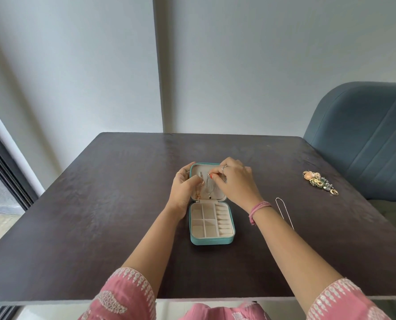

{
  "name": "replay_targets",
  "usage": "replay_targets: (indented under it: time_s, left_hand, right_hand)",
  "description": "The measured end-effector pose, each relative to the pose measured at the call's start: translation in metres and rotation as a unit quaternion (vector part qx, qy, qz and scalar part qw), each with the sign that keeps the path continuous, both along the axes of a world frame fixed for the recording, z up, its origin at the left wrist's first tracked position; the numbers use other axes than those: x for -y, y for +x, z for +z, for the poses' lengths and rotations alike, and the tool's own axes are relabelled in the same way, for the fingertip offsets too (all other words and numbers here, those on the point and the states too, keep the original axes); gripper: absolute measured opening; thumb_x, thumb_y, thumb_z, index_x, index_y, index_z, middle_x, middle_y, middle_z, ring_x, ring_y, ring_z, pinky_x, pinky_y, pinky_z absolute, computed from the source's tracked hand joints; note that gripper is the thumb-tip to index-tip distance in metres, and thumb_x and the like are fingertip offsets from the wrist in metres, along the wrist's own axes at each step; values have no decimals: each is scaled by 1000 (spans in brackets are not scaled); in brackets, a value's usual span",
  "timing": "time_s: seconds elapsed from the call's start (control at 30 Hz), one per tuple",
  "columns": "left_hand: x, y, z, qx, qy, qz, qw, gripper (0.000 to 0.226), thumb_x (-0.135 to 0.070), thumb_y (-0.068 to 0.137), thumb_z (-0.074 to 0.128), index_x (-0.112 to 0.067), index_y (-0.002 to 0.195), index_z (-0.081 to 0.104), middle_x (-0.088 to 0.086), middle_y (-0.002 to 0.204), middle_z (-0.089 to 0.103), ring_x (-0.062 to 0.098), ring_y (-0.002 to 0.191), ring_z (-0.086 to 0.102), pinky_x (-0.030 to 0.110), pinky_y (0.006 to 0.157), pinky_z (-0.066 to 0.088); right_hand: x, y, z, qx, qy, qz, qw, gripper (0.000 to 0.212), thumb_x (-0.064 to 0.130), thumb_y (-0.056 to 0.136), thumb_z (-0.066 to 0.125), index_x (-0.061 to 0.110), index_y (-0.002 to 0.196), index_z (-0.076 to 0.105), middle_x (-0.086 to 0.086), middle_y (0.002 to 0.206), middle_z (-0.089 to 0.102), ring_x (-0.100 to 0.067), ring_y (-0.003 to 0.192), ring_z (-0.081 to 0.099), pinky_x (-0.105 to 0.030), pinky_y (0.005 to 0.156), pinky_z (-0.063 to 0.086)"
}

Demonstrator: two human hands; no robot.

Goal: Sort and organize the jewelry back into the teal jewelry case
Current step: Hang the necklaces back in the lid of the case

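Head view: a dark wooden table [100, 204] carries an open teal jewelry case [212, 241] near its middle, a little toward the near edge. The case's lid lies flat toward the far edge and its tray of cream compartments [204, 221] and ring rolls [223, 219] sits nearer the person.

Both hands work over the lid. The left hand [183, 189] rests at the lid's left side with its fingers curled inward, fingertips pinching at a gold-toned necklace [198, 195] that hangs down the lid's lining. The right hand [235, 181] comes in from the lid's right side, thumb and forefinger closed on the top of a silver chain necklace [209, 187], whose loop runs down the lining to a small dark pendant near the hinge. A ring shows on a finger of each hand, and a pink thread bracelet [259, 209] wraps the right wrist.

Right of the case, well apart, another silver chain [284, 213] lies on the table. Farther toward the right edge sits a cluster of gold and green earrings and rings [320, 182]. A blue upholstered chair [363, 139] stands beyond the far right corner.
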State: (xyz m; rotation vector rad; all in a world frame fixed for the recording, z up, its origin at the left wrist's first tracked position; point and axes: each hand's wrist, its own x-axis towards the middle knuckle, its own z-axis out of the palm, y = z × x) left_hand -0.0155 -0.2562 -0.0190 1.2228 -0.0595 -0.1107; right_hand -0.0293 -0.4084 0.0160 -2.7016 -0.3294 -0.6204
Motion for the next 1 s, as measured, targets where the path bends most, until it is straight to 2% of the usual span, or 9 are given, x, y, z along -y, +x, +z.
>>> replay_targets:
  time_s: [0.1,0.2,0.3,0.37,0.5,0.67,0.8,0.93,1.0]
  left_hand:
    - [2,1,-1,-1,0,15,1000,56,-6,73,59,-12,127,49,17,112,65,24,89,66,35,71,57]
    - [4,2,-2,2,4,25,1000,57,-8,69,59,-13,126,51,16,111,66,23,88,67,35,69,56]
    - [4,2,-3,11,7,35,999,47,-1,78,56,-13,123,52,17,110,65,21,85,66,32,68,57]
    - [4,2,-3,16,4,38,999,46,-1,77,55,-14,121,53,17,109,66,20,84,66,31,66,56]
    - [7,2,-1,19,1,42,999,46,-8,68,57,-17,113,56,12,101,67,18,81,67,31,68,57]
    - [7,1,-1,23,4,47,999,48,-9,67,57,-16,115,56,13,103,67,18,83,66,32,69,57]
    - [7,0,0,18,3,48,999,48,-9,66,58,-18,113,57,10,98,67,19,79,65,32,66,57]
    - [6,-1,1,15,3,52,999,46,-10,66,60,-21,110,58,9,100,67,17,80,66,30,65,56]
    - [6,0,1,25,3,54,998,42,-7,73,66,-20,112,58,11,104,67,17,82,67,28,66,55]
  right_hand:
    - [-1,4,-5,37,-15,-5,999,22,31,93,57,21,103,74,4,99,59,-18,95,53,-39,86,39]
    - [-3,7,-12,95,-27,-19,995,16,27,90,63,19,95,75,2,92,59,-20,85,55,-39,80,39]
    - [-3,8,-20,156,-43,-33,986,16,28,88,61,21,88,75,3,86,59,-19,77,55,-36,75,39]
    - [-4,9,-23,192,-68,-30,979,19,30,90,58,21,88,75,3,86,59,-18,75,55,-36,73,40]
    - [-3,12,-26,233,-80,-28,969,10,26,84,71,23,93,75,2,87,59,-19,75,54,-37,73,39]
    - [-4,14,-30,219,-23,-36,975,11,28,83,70,24,93,75,4,89,59,-19,77,55,-37,77,35]
    - [-9,12,-23,165,63,-54,983,10,29,78,75,25,87,71,4,93,58,-18,87,55,-37,81,37]
    - [-11,13,-14,84,155,-66,982,23,30,74,78,23,87,62,2,104,53,-20,105,49,-34,86,34]
    - [-10,14,-9,57,188,-65,978,30,28,72,81,20,90,59,4,105,47,-21,107,48,-35,85,40]
